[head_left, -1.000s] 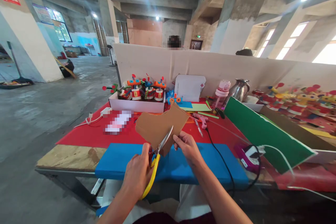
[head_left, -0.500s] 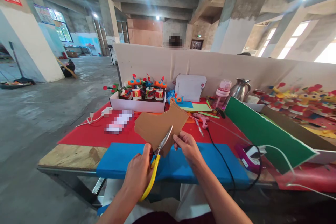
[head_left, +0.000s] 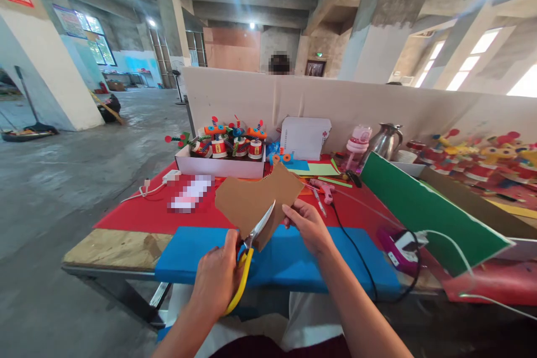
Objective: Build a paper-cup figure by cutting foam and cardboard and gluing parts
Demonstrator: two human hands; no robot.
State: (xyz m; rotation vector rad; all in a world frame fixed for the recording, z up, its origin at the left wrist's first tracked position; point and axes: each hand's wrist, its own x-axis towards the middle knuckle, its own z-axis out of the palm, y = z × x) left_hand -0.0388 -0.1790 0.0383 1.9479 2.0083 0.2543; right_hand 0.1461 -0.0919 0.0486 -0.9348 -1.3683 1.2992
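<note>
Head view: both my hands work above the near table edge, over a blue pad (head_left: pixel 180 254).
Left hand: my left hand (head_left: pixel 216 274) is closed around the yellow handles of the scissors (head_left: pixel 242 286); grip unchanged from half a second ago.
Scissors: one blade lies visible across the cardboard; the blade opening I cannot tell.
Right hand: my right hand (head_left: pixel 310 228) pinches the cardboard's right-hand edge, thumb on top; it has shifted slightly up and outward, away from the blade tip.
Cardboard: brown cardboard piece (head_left: pixel 245 198) is held above the blue pad and red sheet (head_left: pixel 138 210), between both hands; its outline matches the previous frame.
Glue gun: pink glue gun (head_left: pixel 326 191) lies beyond my right hand, unmoved.
White tray: white tray (head_left: pixel 220 168) of figures stands behind, unmoved.
</note>
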